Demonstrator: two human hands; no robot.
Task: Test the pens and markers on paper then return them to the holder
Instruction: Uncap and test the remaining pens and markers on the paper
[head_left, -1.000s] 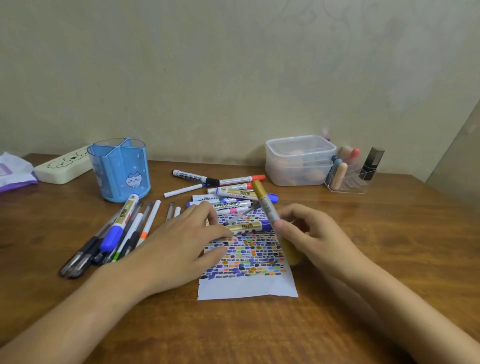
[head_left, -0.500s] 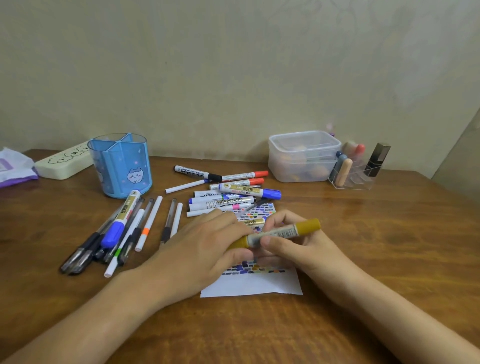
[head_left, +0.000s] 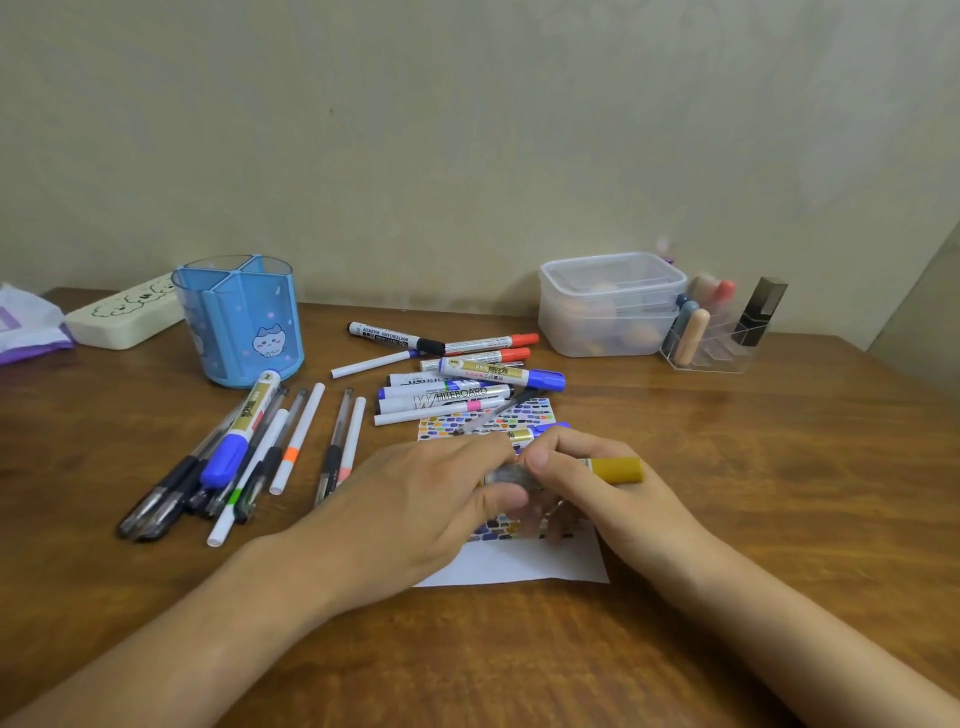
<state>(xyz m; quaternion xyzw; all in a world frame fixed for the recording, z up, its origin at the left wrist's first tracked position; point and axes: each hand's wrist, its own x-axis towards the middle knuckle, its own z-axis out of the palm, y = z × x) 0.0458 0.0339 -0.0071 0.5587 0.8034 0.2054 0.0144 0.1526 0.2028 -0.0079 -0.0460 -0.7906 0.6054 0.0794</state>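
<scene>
A gold marker (head_left: 615, 469) lies level between both hands above the paper (head_left: 514, 564), which is covered with coloured test marks. My right hand (head_left: 597, 483) grips its barrel near the gold end. My left hand (head_left: 431, 499) pinches the other end, which is blurred. The blue holder (head_left: 240, 319) stands at the back left with nothing showing inside. Several whiteboard markers (head_left: 452, 395) lie behind the paper, and several pens with a blue-capped marker (head_left: 236, 436) lie to the left.
A lidded clear plastic box (head_left: 610, 304) and a clear organiser (head_left: 711, 343) with lipsticks stand at the back right. A cream pencil case (head_left: 122, 317) and a purple-white packet (head_left: 26, 325) sit at the back left. The wall runs close behind the wooden table.
The gold marker swung from standing tilted in my right hand to lying level. My left hand left the paper and took hold of the marker's left end.
</scene>
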